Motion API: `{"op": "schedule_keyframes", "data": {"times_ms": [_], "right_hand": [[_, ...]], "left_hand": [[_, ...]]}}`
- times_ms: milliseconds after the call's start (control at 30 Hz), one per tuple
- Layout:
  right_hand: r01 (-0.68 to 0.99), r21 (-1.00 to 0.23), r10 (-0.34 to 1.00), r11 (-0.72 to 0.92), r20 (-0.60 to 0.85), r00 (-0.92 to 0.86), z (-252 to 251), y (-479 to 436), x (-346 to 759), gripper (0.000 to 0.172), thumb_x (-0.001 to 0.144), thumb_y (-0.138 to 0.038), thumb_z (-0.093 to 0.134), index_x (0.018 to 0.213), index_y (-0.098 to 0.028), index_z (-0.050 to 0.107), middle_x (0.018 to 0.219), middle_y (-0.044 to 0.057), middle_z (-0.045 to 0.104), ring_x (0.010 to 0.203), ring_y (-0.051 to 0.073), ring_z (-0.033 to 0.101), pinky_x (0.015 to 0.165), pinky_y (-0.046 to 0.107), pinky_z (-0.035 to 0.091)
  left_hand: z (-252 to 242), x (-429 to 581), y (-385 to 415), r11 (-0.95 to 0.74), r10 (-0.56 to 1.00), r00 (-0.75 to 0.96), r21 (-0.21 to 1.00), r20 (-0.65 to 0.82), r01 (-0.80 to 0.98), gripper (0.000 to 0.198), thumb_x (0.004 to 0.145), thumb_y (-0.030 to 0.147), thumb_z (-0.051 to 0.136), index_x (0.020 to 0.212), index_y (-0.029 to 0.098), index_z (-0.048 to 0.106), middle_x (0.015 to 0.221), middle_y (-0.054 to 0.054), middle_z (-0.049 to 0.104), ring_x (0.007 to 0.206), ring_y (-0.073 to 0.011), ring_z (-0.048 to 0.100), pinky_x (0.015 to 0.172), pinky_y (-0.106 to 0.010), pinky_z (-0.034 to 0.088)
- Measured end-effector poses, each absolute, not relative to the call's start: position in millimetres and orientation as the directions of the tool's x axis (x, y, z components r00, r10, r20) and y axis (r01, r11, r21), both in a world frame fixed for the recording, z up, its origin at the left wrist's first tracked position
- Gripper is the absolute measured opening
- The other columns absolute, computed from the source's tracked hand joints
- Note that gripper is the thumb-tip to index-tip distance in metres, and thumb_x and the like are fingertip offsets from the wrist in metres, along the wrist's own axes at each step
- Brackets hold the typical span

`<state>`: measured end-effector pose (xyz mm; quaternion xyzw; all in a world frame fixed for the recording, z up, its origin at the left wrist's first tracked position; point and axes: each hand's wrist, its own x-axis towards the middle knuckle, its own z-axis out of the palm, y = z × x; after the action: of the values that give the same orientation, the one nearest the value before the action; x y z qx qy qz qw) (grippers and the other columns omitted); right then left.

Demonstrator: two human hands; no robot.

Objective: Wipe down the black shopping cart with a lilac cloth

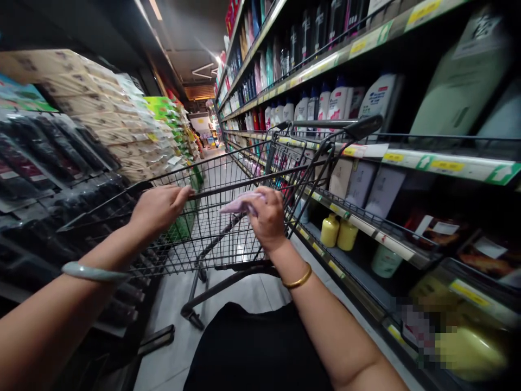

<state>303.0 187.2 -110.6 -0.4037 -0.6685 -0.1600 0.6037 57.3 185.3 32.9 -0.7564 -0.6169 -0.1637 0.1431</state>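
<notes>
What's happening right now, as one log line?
left hand: gripping cart | right hand: holding pale purple cloth | yellow bottles: right side

Left hand (157, 207): fingers curled, back of hand upward. Right hand (268, 220): fingers bent and pinched inward. Behind these 2 grips, left forearm (69, 304) and right forearm (325, 320) extend rearward, diverging.
</notes>
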Motion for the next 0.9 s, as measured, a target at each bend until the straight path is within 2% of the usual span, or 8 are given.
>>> {"op": "schedule_keyframes", "data": {"times_ms": [100, 233, 300, 433, 633, 700, 833, 900], "right_hand": [[0.758, -0.261, 0.364, 0.598, 0.931, 0.034, -108.2, 187.4, 311.8, 0.027, 0.098, -0.013, 0.065, 0.114, -0.027, 0.082, 0.126, 0.011, 0.068, 0.114, 0.027, 0.057, 0.102, 0.043, 0.051], [0.797, -0.098, 0.347, 0.595, 0.927, -0.145, -115.2, 187.1, 316.4, 0.021, 0.104, -0.023, 0.063, 0.108, -0.030, 0.082, 0.110, 0.006, 0.074, 0.102, 0.023, 0.059, 0.090, 0.036, 0.050], [0.833, -0.171, 0.317, 0.526, 0.948, -0.005, -110.9, 189.1, 328.0, 0.021, 0.106, -0.027, 0.061, 0.105, -0.027, 0.082, 0.107, 0.008, 0.073, 0.100, 0.024, 0.058, 0.091, 0.037, 0.050], [0.832, -0.381, 0.298, 0.403, 0.914, 0.274, -101.6, 190.5, 353.5, 0.025, 0.106, -0.023, 0.056, 0.105, -0.021, 0.081, 0.124, 0.015, 0.069, 0.110, 0.027, 0.056, 0.101, 0.042, 0.052], [0.776, -0.193, 0.415, 0.601, 0.904, -0.097, -109.4, 189.5, 350.8, 0.024, 0.105, -0.022, 0.059, 0.103, -0.025, 0.083, 0.112, 0.009, 0.072, 0.104, 0.024, 0.058, 0.095, 0.037, 0.054], [0.763, -0.196, 0.370, 0.616, 0.927, -0.061, -104.2, 189.2, 353.8, 0.022, 0.102, -0.019, 0.062, 0.103, -0.025, 0.084, 0.113, 0.009, 0.070, 0.105, 0.024, 0.058, 0.097, 0.037, 0.054], [0.768, -0.334, 0.276, 0.546, 0.937, 0.211, -87.3, 182.1, 361.8, 0.022, 0.100, -0.018, 0.064, 0.112, -0.024, 0.082, 0.122, 0.012, 0.065, 0.114, 0.026, 0.057, 0.106, 0.044, 0.053], [0.772, -0.334, 0.301, 0.540, 0.934, 0.193, -82.3, 176.0, 359.2, 0.023, 0.100, -0.017, 0.064, 0.112, -0.025, 0.081, 0.122, 0.012, 0.064, 0.114, 0.027, 0.057, 0.105, 0.045, 0.054]], "left_hand": [[34.8, 127.1, 191.9, -0.335, 0.852, 0.313, -0.021, 0.419, 0.942, 0.073, 0.106, 0.068, 0.023, 0.116, 0.020, 0.078, 0.127, -0.012, 0.078, 0.115, -0.0284, 0.067, 0.093, -0.037, 0.044], [39.6, 225.7, 198.0, -0.474, 0.799, 0.433, -0.005, 0.416, 0.880, 0.076, 0.108, 0.067, 0.019, 0.105, 0.019, 0.078, 0.115, -0.014, 0.080, 0.105, -0.0277, 0.071, 0.084, -0.035, 0.046], [41.6, 257.6, 198.4, -0.448, 0.830, 0.407, 0.022, 0.381, 0.894, 0.081, 0.108, 0.070, 0.017, 0.099, 0.020, 0.080, 0.109, -0.013, 0.081, 0.100, -0.0276, 0.073, 0.078, -0.034, 0.045], [38.6, 275.3, 201.9, -0.384, 0.832, 0.357, -0.023, 0.424, 0.923, 0.088, 0.104, 0.077, 0.013, 0.095, 0.022, 0.081, 0.104, -0.013, 0.082, 0.096, -0.0283, 0.073, 0.070, -0.033, 0.040], [28.0, 260.2, 207.1, -0.350, 0.792, 0.352, -0.102, 0.498, 0.931, 0.089, 0.103, 0.078, 0.009, 0.093, 0.023, 0.079, 0.098, -0.013, 0.081, 0.091, -0.0295, 0.073, 0.064, -0.036, 0.027], [26.1, 254.8, 205.4, -0.346, 0.778, 0.359, -0.124, 0.516, 0.930, 0.088, 0.104, 0.076, 0.008, 0.095, 0.023, 0.078, 0.098, -0.014, 0.081, 0.092, -0.0301, 0.073, 0.063, -0.036, 0.024], [22.0, 241.1, 200.0, -0.321, 0.764, 0.356, -0.162, 0.538, 0.933, 0.086, 0.104, 0.074, 0.008, 0.093, 0.023, 0.077, 0.095, -0.014, 0.080, 0.091, -0.0300, 0.073, 0.062, -0.036, 0.021], [19.5, 233.4, 197.6, -0.308, 0.757, 0.344, -0.161, 0.555, 0.938, 0.085, 0.105, 0.072, 0.008, 0.090, 0.023, 0.076, 0.093, -0.014, 0.080, 0.089, -0.0295, 0.073, 0.062, -0.037, 0.021]]}}
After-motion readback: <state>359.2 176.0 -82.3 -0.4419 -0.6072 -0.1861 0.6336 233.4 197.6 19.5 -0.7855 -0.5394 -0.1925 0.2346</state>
